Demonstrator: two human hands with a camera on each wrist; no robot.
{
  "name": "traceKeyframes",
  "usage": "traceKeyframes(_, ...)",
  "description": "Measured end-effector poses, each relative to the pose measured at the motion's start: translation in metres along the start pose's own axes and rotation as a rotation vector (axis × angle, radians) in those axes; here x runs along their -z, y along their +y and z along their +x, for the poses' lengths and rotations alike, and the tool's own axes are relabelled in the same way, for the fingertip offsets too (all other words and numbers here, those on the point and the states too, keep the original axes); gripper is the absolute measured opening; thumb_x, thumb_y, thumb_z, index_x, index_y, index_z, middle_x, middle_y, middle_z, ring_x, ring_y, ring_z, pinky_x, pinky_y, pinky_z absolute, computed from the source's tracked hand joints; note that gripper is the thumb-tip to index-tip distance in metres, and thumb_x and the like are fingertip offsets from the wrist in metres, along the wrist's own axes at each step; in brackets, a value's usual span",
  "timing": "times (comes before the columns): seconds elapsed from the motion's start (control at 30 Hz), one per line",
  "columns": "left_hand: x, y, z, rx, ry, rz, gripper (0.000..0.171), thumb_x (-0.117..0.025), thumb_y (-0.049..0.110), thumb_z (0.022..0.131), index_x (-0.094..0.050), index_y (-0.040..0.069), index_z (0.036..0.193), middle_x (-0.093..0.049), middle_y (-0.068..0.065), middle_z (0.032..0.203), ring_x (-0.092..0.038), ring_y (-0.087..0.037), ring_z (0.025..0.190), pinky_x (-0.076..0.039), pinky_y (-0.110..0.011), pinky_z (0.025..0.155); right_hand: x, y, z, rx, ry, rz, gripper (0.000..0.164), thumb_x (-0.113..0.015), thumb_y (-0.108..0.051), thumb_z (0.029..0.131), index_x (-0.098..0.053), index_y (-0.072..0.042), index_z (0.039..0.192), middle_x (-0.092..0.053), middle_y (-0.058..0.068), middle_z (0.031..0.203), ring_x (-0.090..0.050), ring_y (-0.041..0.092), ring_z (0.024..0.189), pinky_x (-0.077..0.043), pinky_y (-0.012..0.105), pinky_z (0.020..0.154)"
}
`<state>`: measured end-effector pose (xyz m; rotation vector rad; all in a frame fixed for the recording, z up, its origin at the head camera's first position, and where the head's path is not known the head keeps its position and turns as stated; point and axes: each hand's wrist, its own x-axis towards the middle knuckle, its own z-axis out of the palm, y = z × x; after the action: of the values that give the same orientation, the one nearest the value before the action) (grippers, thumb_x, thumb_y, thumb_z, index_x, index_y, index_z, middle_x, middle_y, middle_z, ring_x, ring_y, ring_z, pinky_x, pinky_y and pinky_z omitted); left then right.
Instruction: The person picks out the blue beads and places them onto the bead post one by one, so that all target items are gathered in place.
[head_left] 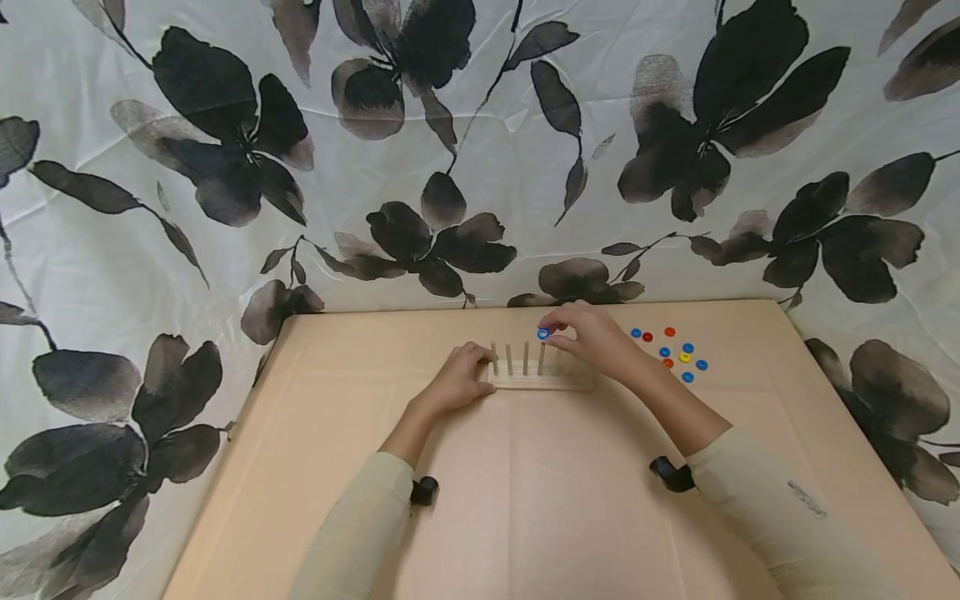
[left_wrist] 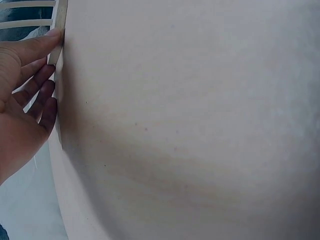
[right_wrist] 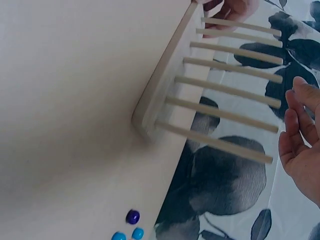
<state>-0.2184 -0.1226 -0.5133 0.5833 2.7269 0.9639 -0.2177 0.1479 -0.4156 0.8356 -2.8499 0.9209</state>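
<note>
Blue ring [head_left: 543, 333], one: pinched by right hand [head_left: 592, 340], near the top of a peg [head_left: 542, 362]. Pegged rack [head_left: 542, 381], one: left end gripped by left hand [head_left: 457, 379]. Hazards: slack pinch could drop the ring; misalignment could snag it; loosened left hold could shift the rack.

A tan tabletop [head_left: 585, 517] was seen across the lower part of the head view, its surface marked by faint straight lines [head_left: 512, 467]. It was bordered along the far side, and to the left and right, by a white cloth [head_left: 510, 175] that was lightly creased. Large blossoms [head_left: 720, 125] and pointed leaves [head_left: 555, 96] were printed on it in black, grey and brownish tones. In the left wrist view, tiny specks [left_wrist: 136, 124] were scattered over the tabletop's pale surface
</note>
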Motion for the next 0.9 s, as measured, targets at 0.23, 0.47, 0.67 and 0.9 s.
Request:
traceKeyframes(0.23, 0.002, 0.003, 0.002, -0.026, 0.024, 0.010, 0.048, -0.085, 0.014, 0.084, -0.066, 0.001, 0.126, -0.062, -0.014, 0.128, -0.052, -0.034, 0.122, -0.042, -0.045, 0.109, -0.008, -0.010, 0.014, 0.063, -0.036, -0.002, 0.020, -0.079, -0.015, 0.092, -0.076, -0.009, 0.111, -0.075, 0.003, 0.103, -0.062, 0.023, 0.103, -0.054, 0.040, 0.089)
traceKeyframes(0.47, 0.000, -0.001, 0.000, -0.025, 0.024, 0.023, 0.048, -0.085, 0.014, 0.084, -0.066, 0.001, 0.126, -0.062, -0.013, 0.126, -0.053, -0.032, 0.121, -0.042, -0.045, 0.108, -0.019, -0.024, 0.026, 0.082, -0.049, -0.032, 0.019, -0.079, -0.019, 0.093, -0.076, -0.011, 0.110, -0.072, 0.002, 0.103, -0.063, 0.021, 0.102, -0.055, 0.039, 0.091)
traceKeyframes(0.67, 0.000, -0.002, -0.001, -0.023, 0.021, 0.018, 0.050, -0.085, 0.016, 0.084, -0.065, 0.001, 0.127, -0.062, -0.013, 0.127, -0.052, -0.032, 0.121, -0.042, -0.045, 0.109, -0.034, -0.031, 0.036, 0.111, -0.044, -0.039, 0.018, -0.079, -0.020, 0.092, -0.076, -0.011, 0.108, -0.073, 0.003, 0.101, -0.062, 0.021, 0.100, -0.054, 0.036, 0.089)
traceKeyframes(0.9, 0.000, -0.002, -0.002, -0.036, 0.021, 0.004, 0.046, -0.086, 0.014, 0.084, -0.067, 0.004, 0.126, -0.063, -0.012, 0.127, -0.052, -0.032, 0.119, -0.043, -0.044, 0.105, -0.045, -0.034, 0.042, 0.171, -0.040, -0.084, 0.015, -0.080, -0.020, 0.091, -0.077, -0.012, 0.103, -0.075, 0.000, 0.098, -0.060, 0.020, 0.094, -0.049, 0.035, 0.085)
